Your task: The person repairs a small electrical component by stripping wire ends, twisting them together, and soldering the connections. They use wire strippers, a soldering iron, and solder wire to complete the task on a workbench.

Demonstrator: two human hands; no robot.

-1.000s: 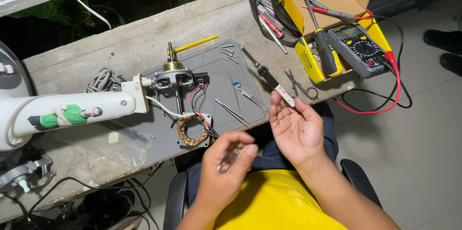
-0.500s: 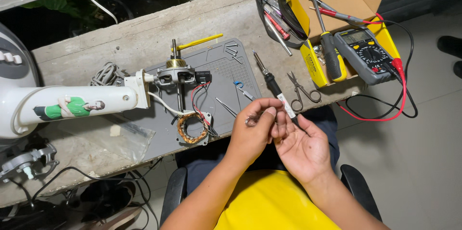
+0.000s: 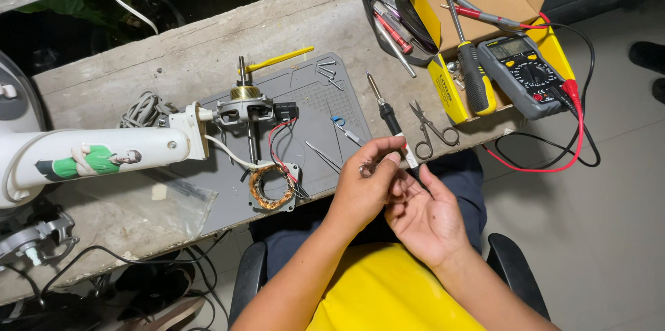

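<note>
Together, two hands (image 3: pixel 402 196), one ring (image 3: pixel 366 170)

Scissors (image 3: pixel 435 126) and soldering iron (image 3: pixel 385 111) crowd the mat's (image 3: pixel 305 99) right edge

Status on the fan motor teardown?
Done: fan motor opened, copper winding lying out on the grey mat, still wired. In hand: left hand pinches a small ring over the right hand. Left: soldering iron and multimeter lie untouched.
</note>
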